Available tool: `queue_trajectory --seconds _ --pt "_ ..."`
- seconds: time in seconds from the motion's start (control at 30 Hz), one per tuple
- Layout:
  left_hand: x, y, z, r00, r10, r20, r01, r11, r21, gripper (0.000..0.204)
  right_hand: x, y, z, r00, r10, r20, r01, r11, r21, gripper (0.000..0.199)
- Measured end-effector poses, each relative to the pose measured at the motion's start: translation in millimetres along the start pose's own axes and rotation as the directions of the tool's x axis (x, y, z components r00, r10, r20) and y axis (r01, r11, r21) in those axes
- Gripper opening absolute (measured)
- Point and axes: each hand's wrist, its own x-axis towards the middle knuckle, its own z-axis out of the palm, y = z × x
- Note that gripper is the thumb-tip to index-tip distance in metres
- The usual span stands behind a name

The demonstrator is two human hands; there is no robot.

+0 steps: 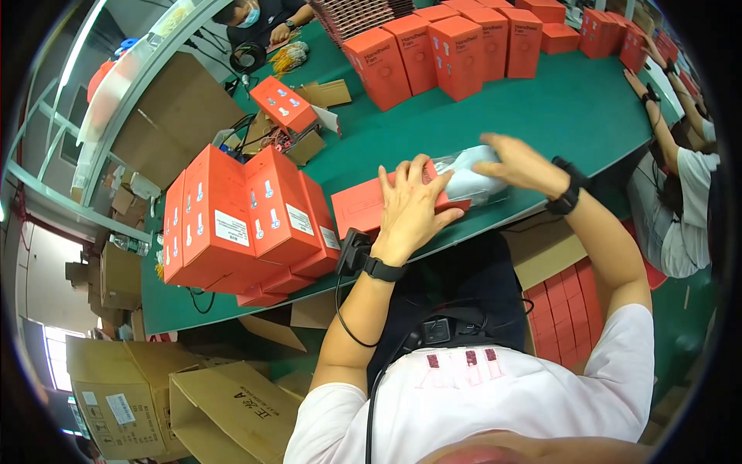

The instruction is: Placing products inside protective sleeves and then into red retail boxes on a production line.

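Red box [359,204], film-wrapped white item [467,181] at its three-o'clock end.
Left hand [406,203] spans the box, fingers apart; right hand [524,164] is at the item, finger closure unclear. Snagged film could crease; slipping toward the tabletop's [564,124] six-o'clock edge could cause a drop.

White T-shirt [533,406] and black wristbands [384,269] are worn.

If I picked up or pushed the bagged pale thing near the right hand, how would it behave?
The bagged pale thing may feel slippery, since its clear wrap looks glossy. It seems stiff inside, showing a smooth, rounded shape. That roundness might let it roll if pushed, though its underside is hidden.
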Motion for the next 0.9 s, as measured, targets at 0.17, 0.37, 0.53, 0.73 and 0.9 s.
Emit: queue_trajectory --seconds 0.17,0.37,0.53,0.73,0.9 --pt "3 -7 2 0.999 0.035 0.028 -0.035 0.999 0.020 0.069 -13 14 34 0.952 0.110 -0.284 -0.010 0.943 0.332 0.077" --pt "-5 -18 -7 0.986 -0.150 0.067 0.146 0.988 0.055 0.120 -26 28 6 0.942 0.327 0.075 -0.334 0.893 0.303 0.064" --pt "3 -13 -5 0.997 -0.033 -0.064 0.040 0.994 0.098 0.103 -28 -3 35 0.990 0.091 -0.105 -0.003 0.769 0.640 0.052" --pt "8 -2 -34 0.949 -0.106 -0.296 -0.007 0.934 -0.358 0.101 -58 -32 -40 0.956 -0.136 -0.259 0.257 0.814 0.521 0.058" --pt "11 15 -29 0.980 -0.153 -0.129 -0.059 0.397 -0.916 0.092 -85 -94 -85 0.694 -0.462 -0.553 0.652 0.729 0.209 0.048"
